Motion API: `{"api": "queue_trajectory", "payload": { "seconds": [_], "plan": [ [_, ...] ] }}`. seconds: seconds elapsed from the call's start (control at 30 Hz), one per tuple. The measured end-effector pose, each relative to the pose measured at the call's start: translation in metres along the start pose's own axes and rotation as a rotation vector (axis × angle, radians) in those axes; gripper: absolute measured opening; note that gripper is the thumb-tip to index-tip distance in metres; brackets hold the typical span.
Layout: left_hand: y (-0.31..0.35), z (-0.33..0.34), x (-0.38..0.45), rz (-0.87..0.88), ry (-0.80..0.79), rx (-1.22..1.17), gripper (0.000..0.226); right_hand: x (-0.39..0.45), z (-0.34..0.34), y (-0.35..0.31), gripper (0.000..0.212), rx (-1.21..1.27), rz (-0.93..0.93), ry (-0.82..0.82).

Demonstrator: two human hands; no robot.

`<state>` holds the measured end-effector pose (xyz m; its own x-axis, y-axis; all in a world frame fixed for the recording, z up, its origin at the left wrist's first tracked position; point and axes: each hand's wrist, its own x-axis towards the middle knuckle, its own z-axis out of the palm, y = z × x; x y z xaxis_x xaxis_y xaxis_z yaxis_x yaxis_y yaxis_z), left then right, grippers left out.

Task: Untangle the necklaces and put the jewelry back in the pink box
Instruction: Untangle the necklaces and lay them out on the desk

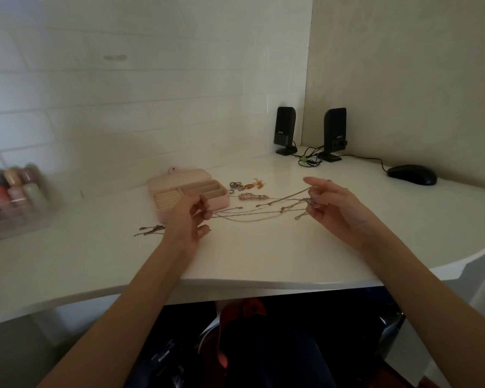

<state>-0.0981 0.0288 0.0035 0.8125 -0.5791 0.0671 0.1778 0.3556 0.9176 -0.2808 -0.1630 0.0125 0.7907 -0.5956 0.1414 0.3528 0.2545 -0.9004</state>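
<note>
Several thin chain necklaces (252, 212) are stretched in a tangle across the white desk between my two hands. My left hand (189, 219) pinches their left ends just in front of the open pink box (163, 187). My right hand (329, 204) pinches the knotted right part with fingertips, index finger raised. A pink bead bracelet (251, 196), rings (235, 186) and an orange charm (256, 184) lie right of the box. Another chain (150, 230) lies left of my left hand.
A clear case of nail polish bottles (11, 191) stands at the far left. Two black speakers (284, 130) with cables stand in the back corner, and a black mouse (412, 174) lies at the right. The desk's curved front edge (263, 284) runs below my forearms.
</note>
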Motion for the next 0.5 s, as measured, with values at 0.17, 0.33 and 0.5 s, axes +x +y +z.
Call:
{"api": "queue_trajectory", "payload": {
  "seconds": [0.17,0.33,0.5],
  "plan": [
    [0.000,0.001,0.000,-0.023,-0.042,-0.100,0.020,0.002,-0.002,0.000,0.041,0.007,-0.033,0.065],
    [-0.009,0.005,0.002,0.128,-0.037,0.270,0.033,0.002,-0.001,0.000,0.042,0.038,-0.041,0.086],
    [-0.012,0.006,0.001,0.283,0.099,0.439,0.039,-0.002,0.001,0.003,0.022,-0.125,0.023,0.023]
  ]
}}
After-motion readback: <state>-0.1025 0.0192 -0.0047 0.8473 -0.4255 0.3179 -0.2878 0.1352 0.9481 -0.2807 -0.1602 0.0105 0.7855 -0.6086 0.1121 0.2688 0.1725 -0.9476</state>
